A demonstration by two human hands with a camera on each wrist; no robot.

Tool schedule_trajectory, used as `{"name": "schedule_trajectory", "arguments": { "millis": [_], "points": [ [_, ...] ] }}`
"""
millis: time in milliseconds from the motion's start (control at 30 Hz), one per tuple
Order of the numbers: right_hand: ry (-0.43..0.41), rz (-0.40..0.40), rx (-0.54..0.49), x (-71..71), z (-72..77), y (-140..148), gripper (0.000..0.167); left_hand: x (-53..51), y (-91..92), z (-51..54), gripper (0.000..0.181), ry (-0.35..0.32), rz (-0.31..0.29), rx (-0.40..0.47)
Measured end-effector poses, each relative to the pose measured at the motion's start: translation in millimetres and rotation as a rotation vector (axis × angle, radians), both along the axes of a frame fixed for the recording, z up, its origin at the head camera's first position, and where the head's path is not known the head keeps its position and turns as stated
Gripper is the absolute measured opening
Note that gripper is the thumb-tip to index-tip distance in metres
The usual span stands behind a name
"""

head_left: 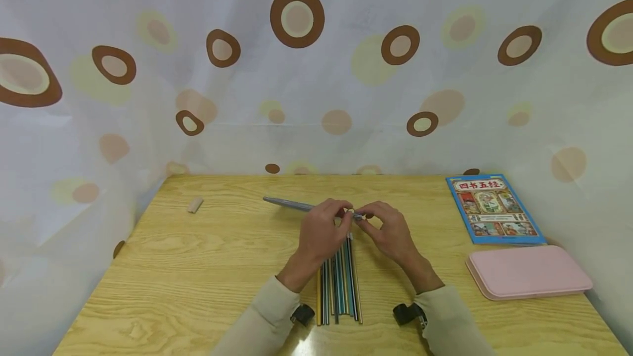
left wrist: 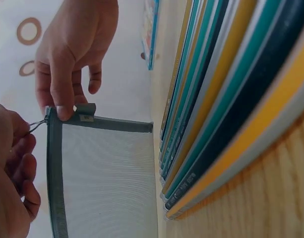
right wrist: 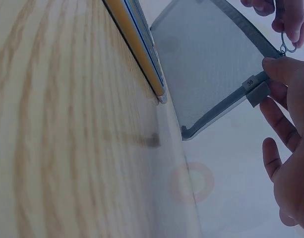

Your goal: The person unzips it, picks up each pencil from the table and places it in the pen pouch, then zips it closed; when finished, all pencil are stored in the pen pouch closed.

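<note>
A grey mesh zipper pouch (head_left: 289,204) stands on edge at the middle of the table, its see-through side (left wrist: 109,178) plain in the left wrist view. My left hand (head_left: 318,229) pinches the thin loop of the zipper pull (right wrist: 289,47) at the pouch's upper corner. With thumb and fingers, my right hand (head_left: 390,232) grips that same corner beside a small tab (right wrist: 258,91) marked 38. Below the hands, several pencils (head_left: 338,284) in yellow, teal, dark blue and silver lie side by side, their far ends partly hidden by my left hand.
On the right lies a blue-bordered picture book (head_left: 497,210), with a pink case (head_left: 529,272) in front of it. A small beige block (head_left: 195,205) rests at the table's far left. A patterned curtain (head_left: 346,92) hangs behind the wooden table (head_left: 222,290).
</note>
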State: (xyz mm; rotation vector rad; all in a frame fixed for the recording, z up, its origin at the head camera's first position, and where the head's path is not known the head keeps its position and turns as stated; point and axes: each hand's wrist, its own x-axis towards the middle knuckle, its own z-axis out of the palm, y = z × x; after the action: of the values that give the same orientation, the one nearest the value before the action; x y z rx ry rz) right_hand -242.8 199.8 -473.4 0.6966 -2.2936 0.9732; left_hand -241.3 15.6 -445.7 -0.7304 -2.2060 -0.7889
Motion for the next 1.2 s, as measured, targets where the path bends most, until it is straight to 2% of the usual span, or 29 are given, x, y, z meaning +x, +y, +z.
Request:
{"name": "schedule_trajectory", "arguments": {
  "millis": [233,400,633,867,1033,1200],
  "points": [
    [-0.016,0.019,0.015,0.3,-2.2,-0.4,0.019,1.5,-5.4,1.1,0.011,-0.115,0.065,-0.041],
    [-0.008,0.009,0.031,0.2,-1.8,0.6,0.017,0.5,-13.0,1.4,0.014,-0.157,0.096,-0.059],
    [-0.001,-0.029,0.046,-0.9,-2.2,8.2,0.019,-5.3,-33.8,1.3,0.014,-0.220,0.161,-0.030],
    [-0.037,-0.032,0.031,-1.6,-3.8,14.1,0.022,-11.7,-58.2,-2.1,0.015,-0.245,0.222,0.001],
    [-0.030,-0.032,0.047,-1.9,-3.4,17.6,0.022,-14.2,-74.5,-2.4,0.014,-0.255,0.246,0.018],
    [-0.025,-0.050,0.040,-1.3,-1.0,24.9,0.023,-17.4,-90.8,-2.3,0.013,-0.291,0.276,0.039]
  ]
}}
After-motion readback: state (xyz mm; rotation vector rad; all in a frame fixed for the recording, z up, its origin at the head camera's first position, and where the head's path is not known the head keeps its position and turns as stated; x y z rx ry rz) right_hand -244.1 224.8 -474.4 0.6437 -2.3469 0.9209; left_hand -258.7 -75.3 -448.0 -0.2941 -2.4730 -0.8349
